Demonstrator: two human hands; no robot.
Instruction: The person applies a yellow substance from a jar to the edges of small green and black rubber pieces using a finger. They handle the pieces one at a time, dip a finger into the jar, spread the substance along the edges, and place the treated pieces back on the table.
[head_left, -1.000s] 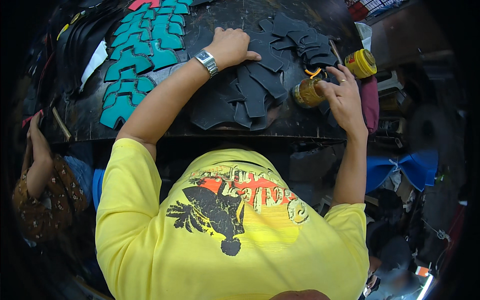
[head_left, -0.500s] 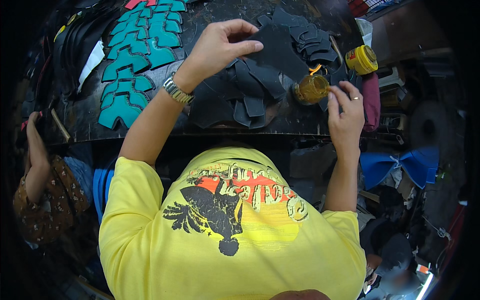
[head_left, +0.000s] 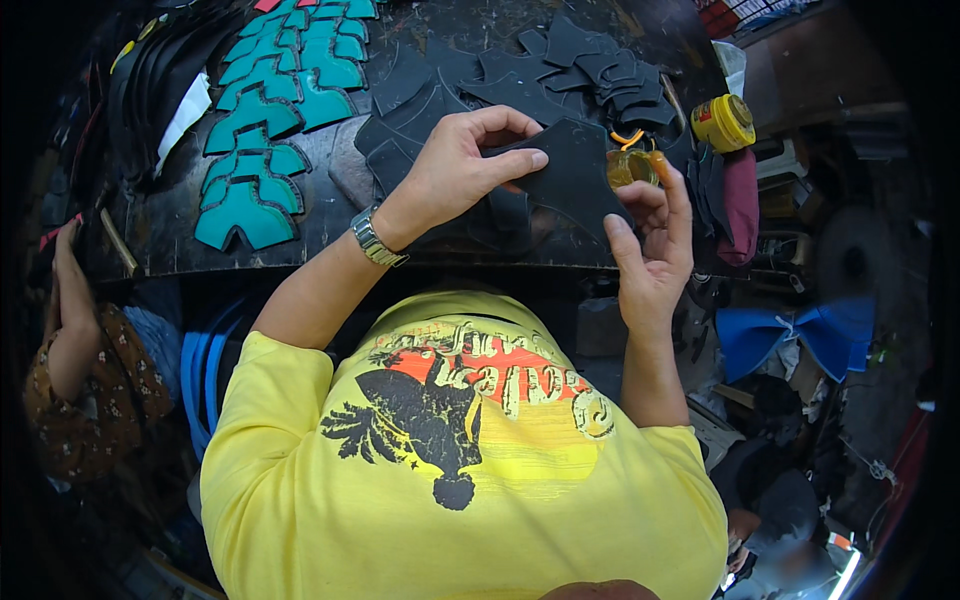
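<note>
My left hand point(head_left: 475, 165) pinches a flat black cut-out piece point(head_left: 575, 165) by its left edge, thumb on top, and holds it up over the table. At the piece's right side is my right hand point(head_left: 655, 245), its fingers apart and the index finger stretched upward. Amber, glue-like stuff coats that fingertip. Just behind the right fingers stands a glass jar point(head_left: 625, 172) of the same amber stuff, partly hidden by them. A loose pile of similar black pieces point(head_left: 415, 115) lies beneath and behind the held piece.
Overlapping teal pieces with black edges point(head_left: 245, 215) run in rows on the left of the dark table point(head_left: 165, 245). A yellow tub point(head_left: 722, 122) and a maroon cloth point(head_left: 740, 205) sit at its right edge. Another person's arm point(head_left: 75, 290) shows at the far left.
My left hand has brought the black piece nearer and to the right. My right hand has left the jar's rim and moved slightly left and nearer, its fingers now spread.
</note>
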